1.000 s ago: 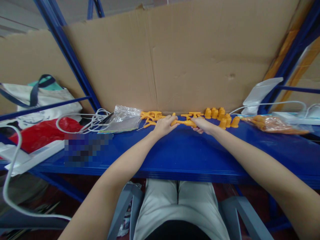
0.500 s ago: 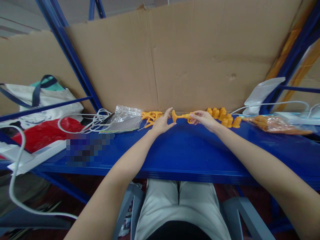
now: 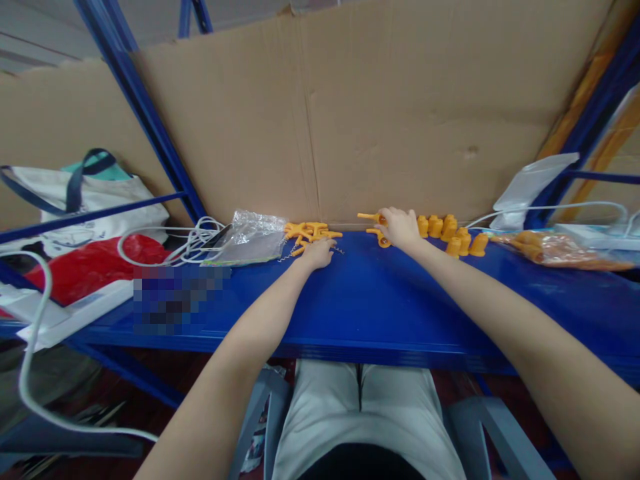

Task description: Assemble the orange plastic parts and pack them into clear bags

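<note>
My left hand (image 3: 317, 254) is closed at the right edge of a pile of yellow-handled corkscrews (image 3: 306, 231). Its fingers grip one of them, and a thin metal spiral (image 3: 339, 249) shows beside the fingertips. My right hand (image 3: 401, 227) curls around a yellow rod-like plastic piece (image 3: 368, 217) at the foot of the cardboard, with the rod's end sticking out leftward. Just below those fingers lies another yellow piece with a ring (image 3: 383, 241). To the right of that hand stand several yellow bell-shaped cups (image 3: 449, 230).
A clear plastic bag (image 3: 253, 241) lies left of the pile, near white cables (image 3: 193, 241). A bag of orange-yellow parts (image 3: 545, 248) rests at right. Cardboard (image 3: 380, 113) walls the back of the blue table (image 3: 370, 300). Blue shelf posts (image 3: 145, 113) flank it.
My left hand has moved down and closed at the corkscrew pile. My right hand has turned palm-down and shifted up; the yellow T-ended piece between the hands is no longer seen there.
</note>
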